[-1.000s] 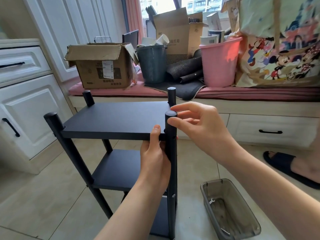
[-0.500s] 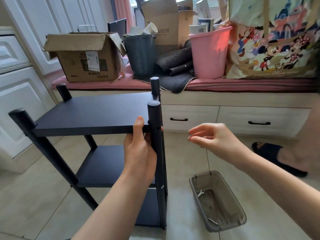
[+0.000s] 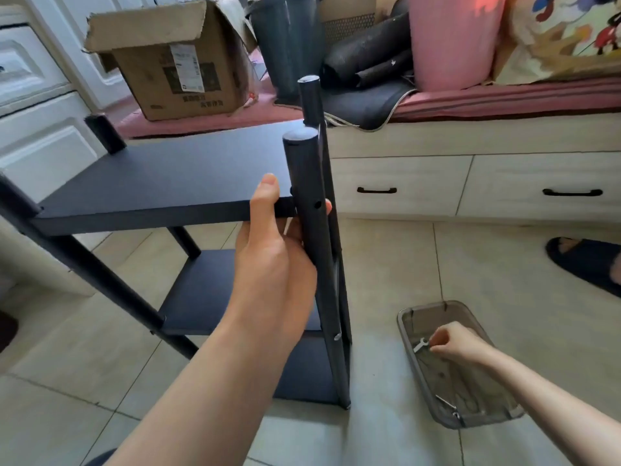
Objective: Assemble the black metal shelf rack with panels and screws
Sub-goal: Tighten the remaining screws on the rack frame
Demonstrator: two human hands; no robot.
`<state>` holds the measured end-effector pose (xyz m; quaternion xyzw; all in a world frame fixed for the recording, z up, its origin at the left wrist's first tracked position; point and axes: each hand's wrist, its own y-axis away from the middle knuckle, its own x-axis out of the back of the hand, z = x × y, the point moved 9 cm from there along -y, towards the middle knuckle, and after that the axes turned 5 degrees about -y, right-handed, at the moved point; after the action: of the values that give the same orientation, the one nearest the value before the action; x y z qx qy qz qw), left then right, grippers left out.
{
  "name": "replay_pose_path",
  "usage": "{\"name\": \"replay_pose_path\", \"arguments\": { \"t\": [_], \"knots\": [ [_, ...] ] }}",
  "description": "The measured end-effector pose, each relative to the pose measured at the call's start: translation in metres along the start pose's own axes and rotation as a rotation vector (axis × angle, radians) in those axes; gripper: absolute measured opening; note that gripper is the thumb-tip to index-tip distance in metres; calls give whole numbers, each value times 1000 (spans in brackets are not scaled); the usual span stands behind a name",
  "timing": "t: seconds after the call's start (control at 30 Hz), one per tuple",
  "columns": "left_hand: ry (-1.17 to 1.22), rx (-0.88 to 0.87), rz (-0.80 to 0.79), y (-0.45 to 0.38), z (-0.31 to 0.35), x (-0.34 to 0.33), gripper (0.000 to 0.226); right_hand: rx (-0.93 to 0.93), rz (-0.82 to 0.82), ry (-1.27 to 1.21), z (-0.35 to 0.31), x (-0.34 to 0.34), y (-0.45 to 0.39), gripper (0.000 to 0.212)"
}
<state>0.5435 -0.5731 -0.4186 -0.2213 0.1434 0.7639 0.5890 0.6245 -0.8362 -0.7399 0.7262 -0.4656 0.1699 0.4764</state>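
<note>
The black metal shelf rack [image 3: 174,183] stands on the tiled floor [image 3: 437,264] with three panels in place between its posts. The left hand [image 3: 275,250] grasps the near right corner, thumb lying on the top panel [image 3: 168,173] and fingers curled round the front post [image 3: 309,230], probably to keep panel and post lined up where an open screw hole [image 3: 317,204] shows in the post. The right hand [image 3: 453,344] is well apart from the rack, down in the grey plastic tray [image 3: 470,422] on the floor just beside the rack's foot, its fingers pinched on a small silver piece of hardware [image 3: 421,344], likely a screw or small wrench for that corner. Another metal piece [image 3: 448,406] lies at the tray's near end.
</note>
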Motion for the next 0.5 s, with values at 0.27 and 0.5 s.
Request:
{"name": "replay_pose_path", "arguments": {
  "t": [0.27, 0.5],
  "knots": [
    [39, -42, -17, -3, -2, -5, 48, -177, -131, 180, 78, -84, -34, 30],
    [65, -48, -23, -1, -4, -6, 48, -120, -150, 268, 87, -109, -46, 17]
  ]
}}
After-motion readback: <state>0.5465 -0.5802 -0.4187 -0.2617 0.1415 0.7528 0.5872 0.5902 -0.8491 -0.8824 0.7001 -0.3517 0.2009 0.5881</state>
